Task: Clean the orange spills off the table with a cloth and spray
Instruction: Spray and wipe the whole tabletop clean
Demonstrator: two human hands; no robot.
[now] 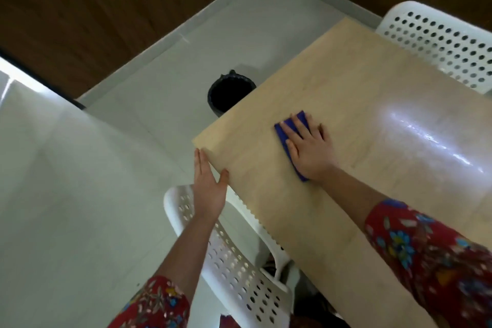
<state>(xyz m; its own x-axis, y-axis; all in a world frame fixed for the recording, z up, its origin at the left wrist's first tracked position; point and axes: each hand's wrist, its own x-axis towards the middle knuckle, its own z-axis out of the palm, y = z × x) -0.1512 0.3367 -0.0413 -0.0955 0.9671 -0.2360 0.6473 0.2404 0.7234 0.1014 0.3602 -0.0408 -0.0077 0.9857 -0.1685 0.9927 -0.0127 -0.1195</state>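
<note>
Tabletop (346, 82): right hand (310, 149), fingers (299, 121) spread, half-hides blue cloth (281, 137); left hand (209, 186), fingers together, perhaps touching edge.

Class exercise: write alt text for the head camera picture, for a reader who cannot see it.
A person's right hand presses a blue cloth flat on a wooden table, while the left hand rests against the table's edge. White perforated chairs stand at two sides; a black bin stands beside the table.
</note>
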